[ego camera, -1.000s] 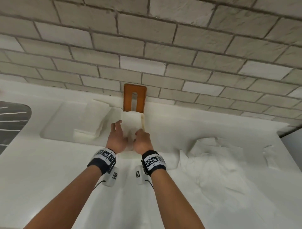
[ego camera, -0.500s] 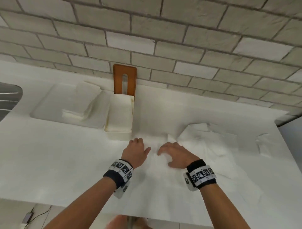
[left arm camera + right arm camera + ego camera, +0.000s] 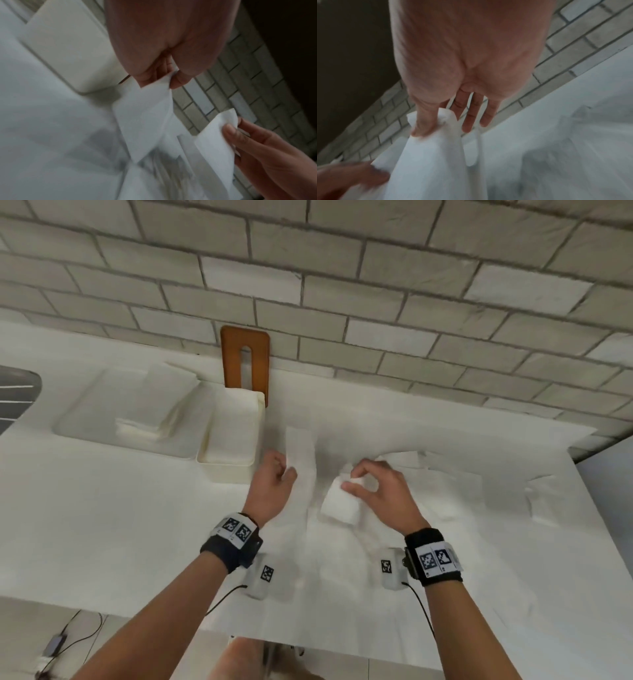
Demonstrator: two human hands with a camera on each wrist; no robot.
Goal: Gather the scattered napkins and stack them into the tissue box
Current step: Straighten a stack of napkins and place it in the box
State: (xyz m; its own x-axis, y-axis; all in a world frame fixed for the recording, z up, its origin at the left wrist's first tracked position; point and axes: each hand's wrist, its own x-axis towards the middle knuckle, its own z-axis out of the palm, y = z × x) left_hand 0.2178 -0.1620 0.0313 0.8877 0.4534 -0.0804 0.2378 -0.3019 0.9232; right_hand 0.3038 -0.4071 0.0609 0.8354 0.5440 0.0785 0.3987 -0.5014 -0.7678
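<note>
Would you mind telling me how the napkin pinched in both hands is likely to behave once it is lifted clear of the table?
Probably floppy: the napkin sags below the left hand.
Likely very light, since the right hand lifts its corner with a fingertip pinch.
It may tear if tugged.

left hand fingertips hidden behind napkin, loose napkins motion-blurred
</note>
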